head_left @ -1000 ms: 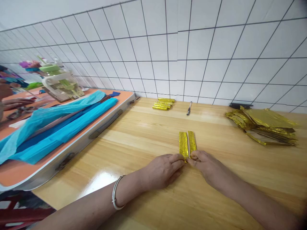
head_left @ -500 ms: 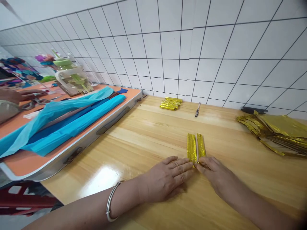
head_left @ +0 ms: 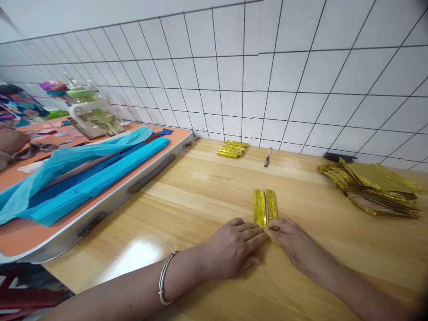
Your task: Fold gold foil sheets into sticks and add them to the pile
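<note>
A sheet of gold foil paper (head_left: 259,206), folded along its long sides with a narrow gap up the middle, lies on the wooden table (head_left: 187,196). My left hand (head_left: 236,247) rests flat, its stretched fingertips on the near left end of the paper. A bangle circles that wrist. Thumb and fingers of my right hand (head_left: 289,238) are pinched at the near right end of the same paper. Both sets of fingertips almost meet there and cover the paper's near edge.
Folded gold strips (head_left: 232,149) and a pen (head_left: 268,158) lie toward the tiled wall. A stack of gold paper (head_left: 374,187) is at right. On the orange folding table (head_left: 174,149) are blue paper (head_left: 100,178) and a green-lidded bottle (head_left: 95,111); another person's hand (head_left: 13,140) shows far left.
The view has shifted slightly, so most things sit a little further left. Both my hands keep their places on the gold paper. The other person's hand has drawn back toward the left edge.
</note>
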A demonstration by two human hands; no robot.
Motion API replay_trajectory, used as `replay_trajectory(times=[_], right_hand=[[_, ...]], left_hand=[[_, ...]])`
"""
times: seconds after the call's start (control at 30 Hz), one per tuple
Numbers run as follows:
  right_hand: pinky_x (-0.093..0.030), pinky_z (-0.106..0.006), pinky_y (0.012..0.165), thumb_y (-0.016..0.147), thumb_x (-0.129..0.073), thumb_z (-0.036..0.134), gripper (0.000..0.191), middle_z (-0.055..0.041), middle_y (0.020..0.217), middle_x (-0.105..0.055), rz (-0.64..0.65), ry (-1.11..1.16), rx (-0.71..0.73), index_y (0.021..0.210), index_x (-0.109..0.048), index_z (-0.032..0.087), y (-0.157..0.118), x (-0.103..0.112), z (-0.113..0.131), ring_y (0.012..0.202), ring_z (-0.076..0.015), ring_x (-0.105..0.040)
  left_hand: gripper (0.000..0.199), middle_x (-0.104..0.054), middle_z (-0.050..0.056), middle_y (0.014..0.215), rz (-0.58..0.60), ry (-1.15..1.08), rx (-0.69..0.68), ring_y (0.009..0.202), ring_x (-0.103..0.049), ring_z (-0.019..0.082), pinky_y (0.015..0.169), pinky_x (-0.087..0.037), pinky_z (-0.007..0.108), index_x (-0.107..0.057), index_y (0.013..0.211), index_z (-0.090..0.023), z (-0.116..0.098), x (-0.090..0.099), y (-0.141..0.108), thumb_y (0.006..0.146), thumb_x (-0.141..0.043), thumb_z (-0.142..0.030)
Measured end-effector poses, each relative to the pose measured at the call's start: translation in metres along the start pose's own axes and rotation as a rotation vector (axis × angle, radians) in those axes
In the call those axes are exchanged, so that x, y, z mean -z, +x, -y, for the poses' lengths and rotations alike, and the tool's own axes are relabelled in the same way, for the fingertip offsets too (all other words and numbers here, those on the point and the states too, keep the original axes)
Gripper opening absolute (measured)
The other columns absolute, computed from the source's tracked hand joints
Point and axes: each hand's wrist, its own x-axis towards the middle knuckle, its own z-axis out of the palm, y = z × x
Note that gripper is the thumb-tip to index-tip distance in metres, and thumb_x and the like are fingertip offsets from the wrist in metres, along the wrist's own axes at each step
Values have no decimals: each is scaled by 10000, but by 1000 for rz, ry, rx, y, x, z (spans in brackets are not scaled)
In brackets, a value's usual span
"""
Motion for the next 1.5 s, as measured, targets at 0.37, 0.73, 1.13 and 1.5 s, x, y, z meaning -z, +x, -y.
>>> replay_trajectory(times=[0.37,0.73,1.13,1.5], right_hand=[[-430,-350,957,881,-364,140,366,-88,1205,-568,-127,110,-31,1180,-567,198,-2,-3,-19,1112,-179,-515],[-421,-388,990,811,-330,15,505,-134,1330,-477,14,-274,-132,1289,-468,105,-9,-18,15,1210,-231,-450],[-206,-447,1099,887,-350,499,667,-140,1470,-204,125,-268,-87,1416,-237,109,-36,4,28,1348,-257,-193],[-240,-471,1068,888,-348,445,609,-172,1424,-313,99,-351,-181,1367,-354,70,-37,-3,65,1319,-288,-269]], left_hand=[[493,-544,64,1125,-7,70,156,1006,-494,223,872,-366,354,-431,1248,-205,-19,-8,12,852,-443,-499],[478,-552,89,1163,-32,111,141,1017,-501,236,871,-366,357,-465,1225,-160,-22,-12,13,845,-459,-451],[653,-476,142,1303,-112,202,141,1185,-431,266,957,-311,384,-396,1309,-109,-36,-20,3,865,-319,-582],[428,-481,54,1325,-128,171,59,1256,-388,191,1059,-190,425,-416,1299,-235,-17,-17,0,933,-293,-420]])
